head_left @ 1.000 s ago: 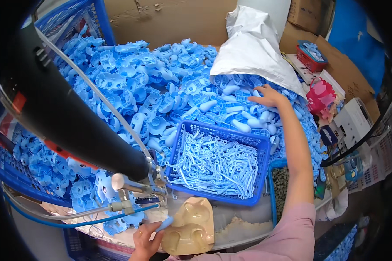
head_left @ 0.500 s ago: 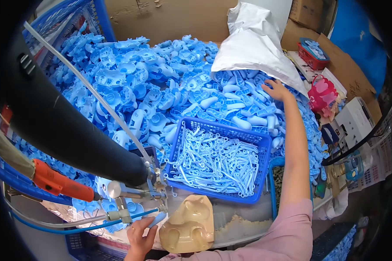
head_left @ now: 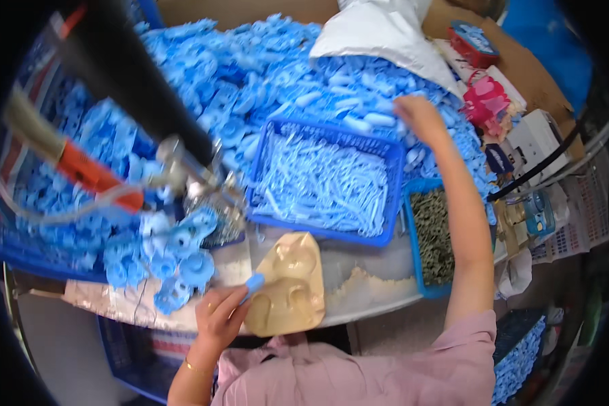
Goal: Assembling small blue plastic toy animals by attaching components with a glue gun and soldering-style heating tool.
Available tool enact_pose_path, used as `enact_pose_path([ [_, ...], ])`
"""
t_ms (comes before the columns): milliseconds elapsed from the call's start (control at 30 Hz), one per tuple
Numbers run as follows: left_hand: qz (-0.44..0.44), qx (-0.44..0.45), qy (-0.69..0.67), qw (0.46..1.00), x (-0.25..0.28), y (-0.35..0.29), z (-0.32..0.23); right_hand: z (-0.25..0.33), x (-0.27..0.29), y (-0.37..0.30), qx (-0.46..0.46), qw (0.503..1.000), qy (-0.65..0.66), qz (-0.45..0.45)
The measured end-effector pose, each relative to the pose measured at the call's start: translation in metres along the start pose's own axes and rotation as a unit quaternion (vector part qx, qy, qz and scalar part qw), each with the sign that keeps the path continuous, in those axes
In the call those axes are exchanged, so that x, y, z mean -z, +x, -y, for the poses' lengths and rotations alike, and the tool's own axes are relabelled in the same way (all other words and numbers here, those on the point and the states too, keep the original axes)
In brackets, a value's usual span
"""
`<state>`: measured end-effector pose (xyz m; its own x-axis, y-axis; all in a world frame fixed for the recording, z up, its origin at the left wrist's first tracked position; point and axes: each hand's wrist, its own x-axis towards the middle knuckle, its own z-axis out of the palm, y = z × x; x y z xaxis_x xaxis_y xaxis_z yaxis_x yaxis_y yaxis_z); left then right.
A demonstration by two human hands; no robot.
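Over the heap of blue plastic parts (head_left: 264, 74), right hand (head_left: 418, 116) reaches, grip unclear; left hand (head_left: 220, 312) pinches a small blue piece (head_left: 254, 283) at the bench (head_left: 358, 284), likely awaiting another part.

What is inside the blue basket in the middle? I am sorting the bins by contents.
The blue basket holds a loose heap of thin pale blue plastic sticks, filling most of it. The basket floor and anything beneath the heap are covered, so cannot be seen.

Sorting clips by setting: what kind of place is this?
Probably a small workshop bench for plastic parts: a big heap of blue moulded pieces, a blue basket of trimmed bits, and a hanging tool.
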<state>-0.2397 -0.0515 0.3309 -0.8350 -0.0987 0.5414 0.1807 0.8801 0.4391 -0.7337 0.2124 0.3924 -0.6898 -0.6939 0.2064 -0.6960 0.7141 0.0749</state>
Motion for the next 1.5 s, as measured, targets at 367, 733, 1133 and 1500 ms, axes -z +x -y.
enact_pose_path([
  [367, 0.085, -0.057, 0.05, 0.993, 0.009, -0.044, -0.024, 0.225, 0.047, -0.165, 0.194, 0.824, 0.499, 0.188],
  [733, 0.038, -0.079, -0.006, 0.996, -0.004, -0.073, -0.001, 0.281, 0.004, -0.203, 0.252, 0.876, 0.389, 0.13],
  [1133, -0.073, -0.032, 0.003, 0.997, 0.055, -0.035, 0.089, 0.345, 0.04, -0.23, 0.052, 0.858, 0.5, 0.107],
  [1500, -0.002, 0.222, -0.617, 0.755, 0.031, -0.067, 0.034, 0.356, 0.038, -0.244, 0.075, 0.789, 0.602, -0.103],
])
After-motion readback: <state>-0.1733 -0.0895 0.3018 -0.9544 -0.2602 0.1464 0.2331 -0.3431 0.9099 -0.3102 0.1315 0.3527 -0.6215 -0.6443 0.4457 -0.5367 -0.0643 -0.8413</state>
